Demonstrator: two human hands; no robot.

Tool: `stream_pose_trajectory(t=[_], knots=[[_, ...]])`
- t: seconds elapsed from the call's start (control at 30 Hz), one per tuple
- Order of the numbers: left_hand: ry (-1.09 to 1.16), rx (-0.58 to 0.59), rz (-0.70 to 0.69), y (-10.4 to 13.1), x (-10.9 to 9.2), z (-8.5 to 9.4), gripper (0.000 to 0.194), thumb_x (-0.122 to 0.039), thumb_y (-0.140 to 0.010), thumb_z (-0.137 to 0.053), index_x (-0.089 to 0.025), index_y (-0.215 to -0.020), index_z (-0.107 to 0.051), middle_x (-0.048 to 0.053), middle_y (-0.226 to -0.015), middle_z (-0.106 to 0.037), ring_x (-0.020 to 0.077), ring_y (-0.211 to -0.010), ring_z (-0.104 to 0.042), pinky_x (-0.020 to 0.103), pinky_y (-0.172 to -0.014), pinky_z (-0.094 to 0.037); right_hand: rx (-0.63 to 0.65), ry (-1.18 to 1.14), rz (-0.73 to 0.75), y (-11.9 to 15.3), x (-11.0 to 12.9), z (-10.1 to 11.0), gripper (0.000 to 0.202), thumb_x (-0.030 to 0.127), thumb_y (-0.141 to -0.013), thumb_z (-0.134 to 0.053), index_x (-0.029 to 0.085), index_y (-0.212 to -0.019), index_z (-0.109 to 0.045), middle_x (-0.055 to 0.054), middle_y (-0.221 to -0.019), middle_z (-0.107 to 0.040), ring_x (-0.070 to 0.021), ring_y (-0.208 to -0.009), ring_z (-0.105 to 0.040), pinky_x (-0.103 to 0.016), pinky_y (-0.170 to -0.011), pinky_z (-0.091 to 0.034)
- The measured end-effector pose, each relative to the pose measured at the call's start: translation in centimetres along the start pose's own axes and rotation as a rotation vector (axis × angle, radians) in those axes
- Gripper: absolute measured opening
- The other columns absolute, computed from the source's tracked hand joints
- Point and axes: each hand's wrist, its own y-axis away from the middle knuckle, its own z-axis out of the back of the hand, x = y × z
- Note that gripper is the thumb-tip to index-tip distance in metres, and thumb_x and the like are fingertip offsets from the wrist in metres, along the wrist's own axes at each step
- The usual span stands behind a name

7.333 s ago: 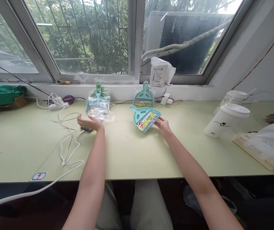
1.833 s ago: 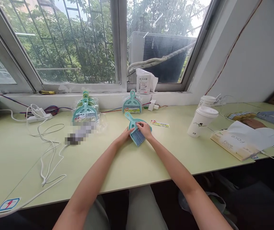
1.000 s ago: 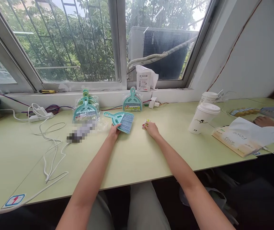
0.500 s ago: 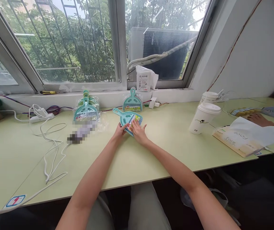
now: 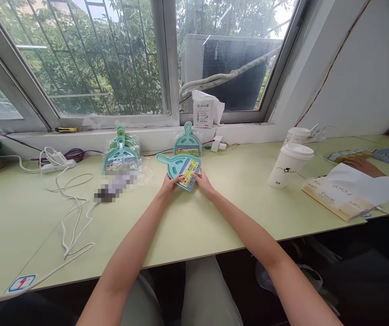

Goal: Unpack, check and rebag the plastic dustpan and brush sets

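Observation:
A teal dustpan with a brush and a colourful label (image 5: 181, 168) is held up over the table, its handle pointing to the upper left. My left hand (image 5: 170, 184) grips its lower left edge, thumb on the front. On the opposite side my right hand (image 5: 203, 182) holds the right edge, thumb near the label. Behind it, a similar teal dustpan set (image 5: 188, 142) in clear wrap leans against the wall below the window. More wrapped dustpan sets (image 5: 121, 156), teal and green, lean together further left.
White cables and a power strip (image 5: 58, 166) lie at the left. Two white cups (image 5: 289, 167) and a tissue pack (image 5: 337, 194) stand or lie at the right. Another person's hand (image 5: 364, 165) rests at the far right. A white box (image 5: 203, 113) sits on the sill.
My right hand has moved off the dustpan's front to its right edge, uncovering the label. The dustpan has turned slightly and shifted a little left.

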Motion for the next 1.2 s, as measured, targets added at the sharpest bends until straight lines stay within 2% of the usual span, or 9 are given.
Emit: stream_pose_trajectory(t=[0.07, 0.17, 0.43, 0.63, 0.7, 0.83, 0.9, 1.03, 1.2], knots=[[-0.019, 0.023, 0.000, 0.0, 0.1, 0.1, 0.056, -0.009, -0.055, -0.079, -0.017, -0.104, -0.054, 0.009, -0.104, -0.067, 0.0215, -0.090, -0.066, 0.034, -0.078, -0.056, 0.093, -0.202, -0.096, -0.5, -0.4, 0.3, 0.046, 0.032, -0.085, -0.057, 0.023, -0.127, -0.041, -0.009, -0.122, -0.062, -0.0215, -0.108, -0.063, -0.040, -0.092, -0.053], [-0.066, 0.064, 0.018, 0.1, 0.0, 0.1, 0.060, -0.011, -0.055, -0.081, -0.017, -0.107, -0.052, 0.009, -0.107, -0.066, 0.0223, -0.092, -0.066, 0.036, -0.080, -0.056, 0.031, -0.373, -0.166, -1.0, -0.8, 0.4, 0.040, 0.017, -0.078, -0.064, 0.022, -0.113, -0.046, -0.007, -0.107, -0.068, -0.0194, -0.094, -0.069, -0.039, -0.089, -0.056], [-0.164, 0.148, 0.067, 0.3, -0.3, 0.1, 0.064, -0.018, -0.053, -0.085, -0.020, -0.108, -0.052, 0.008, -0.107, -0.067, 0.0217, -0.096, -0.064, 0.037, -0.088, -0.051, -0.026, -0.444, -0.179, -1.0, -0.5, 1.1, 0.036, 0.013, -0.070, -0.071, 0.020, -0.101, -0.053, -0.004, -0.093, -0.072, -0.0188, -0.082, -0.071, -0.034, -0.075, -0.061], [-0.212, -0.080, 0.120, -0.9, -0.3, 0.9, 0.044, -0.058, -0.083, -0.048, -0.016, -0.091, -0.061, 0.011, -0.097, -0.067, 0.0212, -0.089, -0.064, 0.036, -0.079, -0.051, -0.039, -0.489, -0.151, -0.9, -0.2, 1.5, 0.035, 0.011, -0.067, -0.073, 0.020, -0.096, -0.057, -0.003, -0.090, -0.073, -0.0187, -0.079, -0.071, -0.033, -0.072, -0.061], [-0.366, -0.162, 0.000, -0.9, -0.8, 1.5, 0.046, -0.054, -0.088, -0.037, -0.016, -0.094, -0.064, 0.013, -0.100, -0.066, 0.0223, -0.092, -0.063, 0.038, -0.080, -0.050, -0.044, -0.507, -0.140, -1.0, -0.2, 1.8, 0.036, 0.011, -0.067, -0.074, 0.021, -0.096, -0.057, -0.003, -0.089, -0.072, -0.0185, -0.080, -0.071, -0.033, -0.072, -0.061], [-1.078, -0.393, -0.439, -0.2, -2.2, 3.1, 0.031, -0.026, -0.087, -0.042, -0.018, -0.108, -0.064, 0.014, -0.125, -0.056, 0.0273, -0.121, -0.047, 0.044, -0.100, -0.037, -0.115, -0.544, -0.134, -1.3, -0.2, 2.5, 0.034, 0.010, -0.066, -0.074, 0.021, -0.094, -0.058, -0.001, -0.089, -0.072, -0.0169, -0.078, -0.070, -0.032, -0.073, -0.061], [-1.372, -0.478, -0.489, 0.1, -2.4, 3.9, 0.033, -0.019, -0.085, -0.044, -0.017, -0.113, -0.061, 0.016, -0.133, -0.050, 0.0293, -0.129, -0.038, 0.046, -0.106, -0.030, -0.154, -0.549, -0.137, -1.6, -0.3, 3.0, 0.033, 0.008, -0.067, -0.073, 0.021, -0.094, -0.059, -0.001, -0.090, -0.072, -0.0161, -0.077, -0.070, -0.031, -0.073, -0.061], [-1.653, -0.167, -0.322, 0.2, -1.7, 4.5, 0.031, -0.017, -0.086, -0.043, -0.015, -0.111, -0.061, 0.017, -0.116, -0.059, 0.0277, -0.117, -0.050, 0.043, -0.100, -0.038, -0.239, -0.544, -0.158, -2.3, -0.7, 3.9, 0.029, 0.006, -0.068, -0.070, 0.020, -0.091, -0.060, -0.001, -0.088, -0.073, -0.0146, -0.075, -0.070, -0.029, -0.072, -0.061], [-1.569, 0.189, -0.465, 0.8, -0.7, 2.8, 0.037, -0.013, -0.089, -0.034, -0.019, -0.118, -0.056, 0.010, -0.121, -0.057, 0.0194, -0.107, -0.057, 0.033, -0.093, -0.044, -0.246, -0.500, -0.179, -2.6, -1.1, 4.6, 0.028, 0.004, -0.069, -0.068, 0.018, -0.091, -0.060, -0.002, -0.087, -0.073, -0.0147, -0.073, -0.070, -0.029, -0.070, -0.061]])
